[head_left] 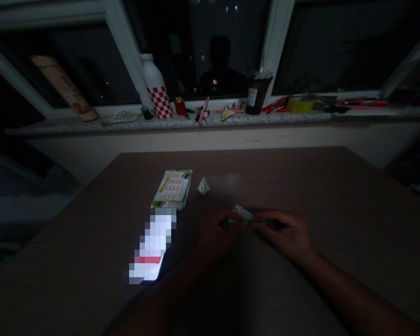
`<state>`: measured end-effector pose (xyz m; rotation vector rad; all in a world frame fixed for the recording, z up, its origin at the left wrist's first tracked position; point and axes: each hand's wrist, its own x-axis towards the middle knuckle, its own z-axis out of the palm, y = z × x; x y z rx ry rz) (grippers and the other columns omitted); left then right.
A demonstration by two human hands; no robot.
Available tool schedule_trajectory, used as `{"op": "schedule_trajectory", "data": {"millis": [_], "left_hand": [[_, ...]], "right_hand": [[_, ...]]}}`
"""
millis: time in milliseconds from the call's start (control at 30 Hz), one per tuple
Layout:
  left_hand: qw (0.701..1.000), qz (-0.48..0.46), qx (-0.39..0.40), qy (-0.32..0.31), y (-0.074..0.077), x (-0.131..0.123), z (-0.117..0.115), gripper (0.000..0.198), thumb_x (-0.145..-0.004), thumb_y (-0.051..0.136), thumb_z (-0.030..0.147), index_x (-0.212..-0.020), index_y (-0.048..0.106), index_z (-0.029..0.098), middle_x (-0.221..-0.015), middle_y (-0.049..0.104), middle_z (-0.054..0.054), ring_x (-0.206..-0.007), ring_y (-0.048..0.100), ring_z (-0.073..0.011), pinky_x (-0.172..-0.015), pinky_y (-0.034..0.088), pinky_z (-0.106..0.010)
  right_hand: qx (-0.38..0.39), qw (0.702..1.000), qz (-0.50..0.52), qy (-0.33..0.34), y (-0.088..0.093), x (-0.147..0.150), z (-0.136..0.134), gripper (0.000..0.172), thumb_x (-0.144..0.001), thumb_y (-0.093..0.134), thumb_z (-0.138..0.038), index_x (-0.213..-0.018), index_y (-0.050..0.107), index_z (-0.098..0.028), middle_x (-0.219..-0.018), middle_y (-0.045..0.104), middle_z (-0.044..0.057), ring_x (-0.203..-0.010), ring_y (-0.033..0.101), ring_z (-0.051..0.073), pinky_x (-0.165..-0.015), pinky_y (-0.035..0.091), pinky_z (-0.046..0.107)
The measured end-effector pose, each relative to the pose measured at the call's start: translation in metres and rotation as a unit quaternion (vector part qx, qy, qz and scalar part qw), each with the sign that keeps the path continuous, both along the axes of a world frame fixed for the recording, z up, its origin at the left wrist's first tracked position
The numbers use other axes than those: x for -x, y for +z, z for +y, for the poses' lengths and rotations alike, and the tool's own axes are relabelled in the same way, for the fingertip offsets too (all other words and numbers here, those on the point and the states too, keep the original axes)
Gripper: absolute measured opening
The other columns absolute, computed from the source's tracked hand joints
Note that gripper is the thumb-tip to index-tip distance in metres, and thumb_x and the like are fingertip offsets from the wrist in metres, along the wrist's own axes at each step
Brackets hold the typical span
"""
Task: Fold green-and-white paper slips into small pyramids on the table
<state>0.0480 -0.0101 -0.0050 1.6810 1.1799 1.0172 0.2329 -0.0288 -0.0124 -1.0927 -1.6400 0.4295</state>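
Note:
A small folded piece of printed paper [243, 212] is pinched between my two hands above the table, its upper part sticking up between the fingertips. My left hand [219, 233] has thumb and fingers closed on its left side. From the right, my right hand [289, 231] grips it the same way, fingertips close to the left ones. The fingers hide most of its lower part. Beyond my left hand stands a small pointed folded paper shape [203, 186]. Left of that lies a stack of printed paper sheets [173, 187].
A lit phone [154, 245], its screen blurred out, lies on the brown table [283, 172] left of my hands. Behind, the windowsill [192, 125] carries a white bottle with red checks [157, 88], a small jar [179, 106], a dark cup [256, 95] and pens. The room is dim.

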Motion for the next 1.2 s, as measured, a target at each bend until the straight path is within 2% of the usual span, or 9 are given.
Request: {"op": "schedule_trajectory", "data": {"millis": [200, 367, 600, 767, 1033, 1200], "left_hand": [[1.0, 0.007, 0.0, -0.004, 0.002, 0.001, 0.001, 0.014, -0.07, 0.072, 0.03, -0.078, 0.07, 0.018, -0.067, 0.066, 0.001, -0.06, 0.057, -0.012, -0.055, 0.041, -0.021], [1.0, 0.005, 0.01, -0.007, 0.002, 0.002, 0.003, 0.017, -0.069, 0.073, 0.029, -0.083, 0.07, 0.02, -0.072, 0.068, 0.001, -0.063, 0.059, -0.0121, -0.056, 0.042, -0.02], [0.997, 0.027, 0.054, -0.042, 0.009, 0.006, 0.004, 0.021, -0.071, 0.071, 0.034, -0.088, 0.071, 0.021, -0.081, 0.071, 0.0, -0.074, 0.064, -0.015, -0.066, 0.045, -0.022], [0.995, 0.028, 0.062, -0.075, 0.012, 0.008, 0.005, 0.016, -0.074, 0.069, 0.032, -0.086, 0.071, 0.021, -0.085, 0.072, 0.0, -0.079, 0.065, -0.0155, -0.072, 0.046, -0.023], [0.992, 0.046, 0.048, -0.104, 0.011, 0.009, 0.007, 0.013, -0.079, 0.064, 0.032, -0.085, 0.071, 0.022, -0.083, 0.072, 0.001, -0.078, 0.065, -0.0149, -0.072, 0.046, -0.024], [0.994, 0.039, 0.044, -0.095, 0.009, 0.012, 0.008, 0.026, -0.07, 0.072, 0.029, -0.095, 0.07, 0.023, -0.093, 0.072, -0.001, -0.083, 0.065, -0.0176, -0.074, 0.048, -0.026]], "right_hand": [[0.055, 0.997, 0.06, 0.009, -0.004, 0.002, 0.001, 0.022, -0.07, 0.075, -0.027, -0.09, 0.068, -0.021, -0.07, 0.074, 0.001, -0.06, 0.07, 0.018, -0.058, 0.059, 0.027], [0.075, 0.992, 0.1, 0.023, -0.002, 0.004, 0.002, 0.021, -0.07, 0.075, -0.026, -0.088, 0.066, -0.021, -0.066, 0.073, 0.001, -0.057, 0.07, 0.017, -0.054, 0.057, 0.025], [0.159, 0.972, 0.159, 0.069, -0.001, 0.004, 0.001, 0.023, -0.07, 0.074, -0.028, -0.089, 0.064, -0.02, -0.07, 0.074, 0.003, -0.06, 0.07, 0.017, -0.054, 0.056, 0.025], [0.175, 0.969, 0.15, 0.083, 0.002, 0.002, 0.002, 0.015, -0.069, 0.074, -0.025, -0.081, 0.067, -0.02, -0.07, 0.074, 0.003, -0.059, 0.069, 0.016, -0.053, 0.055, 0.024], [0.188, 0.973, 0.114, 0.071, -0.003, 0.003, 0.004, 0.01, -0.066, 0.076, -0.026, -0.072, 0.071, -0.019, -0.068, 0.074, 0.003, -0.059, 0.067, 0.016, -0.054, 0.053, 0.024], [0.203, 0.97, 0.123, 0.044, -0.002, 0.001, 0.005, 0.01, -0.066, 0.075, -0.029, -0.07, 0.072, -0.019, -0.064, 0.073, 0.003, -0.052, 0.065, 0.014, -0.048, 0.05, 0.022]]}}
